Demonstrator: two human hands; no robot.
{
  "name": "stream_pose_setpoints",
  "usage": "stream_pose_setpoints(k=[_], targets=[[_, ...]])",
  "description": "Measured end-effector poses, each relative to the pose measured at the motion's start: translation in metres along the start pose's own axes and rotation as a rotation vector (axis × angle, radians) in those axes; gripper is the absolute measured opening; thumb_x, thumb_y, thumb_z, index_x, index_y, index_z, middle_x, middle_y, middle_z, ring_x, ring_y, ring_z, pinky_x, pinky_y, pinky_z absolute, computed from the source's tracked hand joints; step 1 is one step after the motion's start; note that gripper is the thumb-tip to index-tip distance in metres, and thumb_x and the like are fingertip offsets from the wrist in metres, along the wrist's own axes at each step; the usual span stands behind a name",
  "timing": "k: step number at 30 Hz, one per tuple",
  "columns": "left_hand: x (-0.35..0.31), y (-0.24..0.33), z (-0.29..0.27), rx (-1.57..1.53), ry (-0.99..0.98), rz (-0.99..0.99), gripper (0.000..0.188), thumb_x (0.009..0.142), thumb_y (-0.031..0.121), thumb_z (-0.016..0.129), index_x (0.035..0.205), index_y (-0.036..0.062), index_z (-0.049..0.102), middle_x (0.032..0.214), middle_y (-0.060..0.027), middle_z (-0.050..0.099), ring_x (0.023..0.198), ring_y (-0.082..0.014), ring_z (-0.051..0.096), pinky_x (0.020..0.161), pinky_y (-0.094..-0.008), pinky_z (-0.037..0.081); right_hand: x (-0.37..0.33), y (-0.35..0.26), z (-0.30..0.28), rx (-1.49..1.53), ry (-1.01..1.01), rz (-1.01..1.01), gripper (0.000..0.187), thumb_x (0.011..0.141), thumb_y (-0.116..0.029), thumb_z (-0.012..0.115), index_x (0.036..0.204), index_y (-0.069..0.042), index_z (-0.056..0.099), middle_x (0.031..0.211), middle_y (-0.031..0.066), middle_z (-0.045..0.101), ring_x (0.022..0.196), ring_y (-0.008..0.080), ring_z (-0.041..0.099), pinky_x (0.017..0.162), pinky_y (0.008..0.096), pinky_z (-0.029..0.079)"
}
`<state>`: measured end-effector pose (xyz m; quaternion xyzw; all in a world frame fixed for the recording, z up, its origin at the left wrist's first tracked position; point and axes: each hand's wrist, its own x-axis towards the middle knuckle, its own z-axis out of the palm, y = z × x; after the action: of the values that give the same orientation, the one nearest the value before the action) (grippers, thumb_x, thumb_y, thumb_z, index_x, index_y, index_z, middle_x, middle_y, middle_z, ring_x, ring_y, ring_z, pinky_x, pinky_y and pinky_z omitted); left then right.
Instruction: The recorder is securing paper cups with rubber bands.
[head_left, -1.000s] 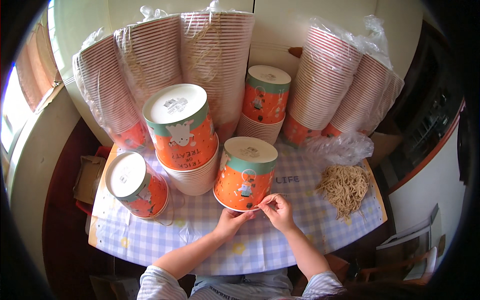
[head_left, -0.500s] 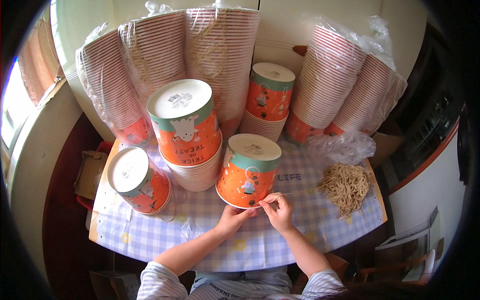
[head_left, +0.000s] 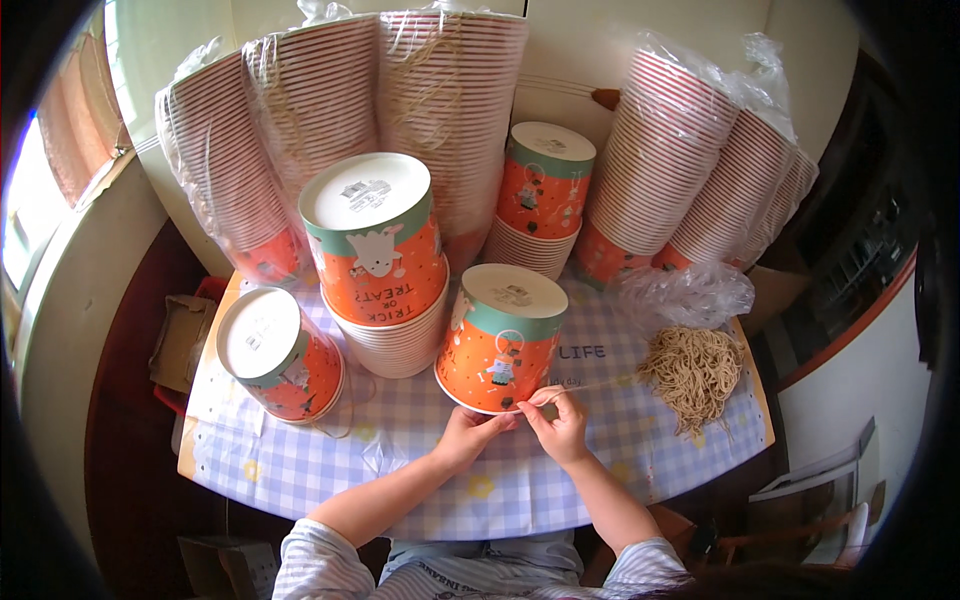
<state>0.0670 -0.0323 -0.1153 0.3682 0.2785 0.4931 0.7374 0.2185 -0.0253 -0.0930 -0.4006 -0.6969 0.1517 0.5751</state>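
An orange paper bucket [head_left: 495, 352] with a green band stands upside down in front of me, its white base upward. My left hand [head_left: 470, 436] grips its lower rim at the near side, thumb along the edge. Against the same rim, my right hand [head_left: 558, 424] pinches a thin string [head_left: 600, 384] between thumb and fingertips. The string runs from that hand toward a tangled pile of tan string [head_left: 692, 378] at the right. The hands are close together, and what lies inside the bucket is hidden.
Another upturned bucket [head_left: 282, 365] sits at the left, with a loop of string [head_left: 348, 412] beside it. Behind stand a stack of buckets [head_left: 378, 270], a smaller stack [head_left: 540, 200] and several tall plastic-wrapped stacks [head_left: 450, 130]. A checked tablecloth [head_left: 600, 490] covers the table; crumpled plastic [head_left: 690, 295] lies behind the string.
The view has shifted slightly. My hands stay at the bucket's rim in nearly the same pose, and the string right of my right hand shows as a longer, straighter line.
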Motion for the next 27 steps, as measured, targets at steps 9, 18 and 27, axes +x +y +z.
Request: stream_pose_setpoints(k=[9,18,27], targets=[[0.0,-0.003,-0.002,0.0,-0.025,0.018,0.022,0.082,0.007,0.059,0.102,-0.0013,0.057,0.097,-0.0071,0.061,0.086,-0.0128,0.058,0.078,-0.0264,0.049,0.001,-0.001,-0.001,-0.035,-0.05,0.006,0.018,0.066,-0.006,0.073,0.07,-0.005,0.056,0.073,0.0045,0.061,0.069,0.0176,0.06,0.062,0.0284,0.048],[0.0,-0.005,-0.005,0.004,-0.017,0.014,0.023,0.082,0.009,0.061,0.102,-0.0007,0.058,0.097,-0.0068,0.061,0.086,-0.0126,0.058,0.077,-0.0268,0.048,0.009,-0.003,-0.008,-0.088,-0.18,-0.064,0.015,0.066,-0.005,0.071,0.074,-0.007,0.058,0.079,0.003,0.064,0.074,0.0176,0.061,0.066,0.0288,0.049],[0.001,-0.006,-0.006,-0.027,-0.031,0.009,0.021,0.082,0.005,0.058,0.102,-0.0005,0.058,0.098,-0.0069,0.061,0.086,-0.0128,0.058,0.079,-0.0278,0.048,0.01,-0.005,-0.007,-0.114,-0.173,-0.093,0.015,0.067,-0.002,0.069,0.073,-0.006,0.057,0.077,0.0034,0.063,0.072,0.0179,0.061,0.065,0.029,0.049]])
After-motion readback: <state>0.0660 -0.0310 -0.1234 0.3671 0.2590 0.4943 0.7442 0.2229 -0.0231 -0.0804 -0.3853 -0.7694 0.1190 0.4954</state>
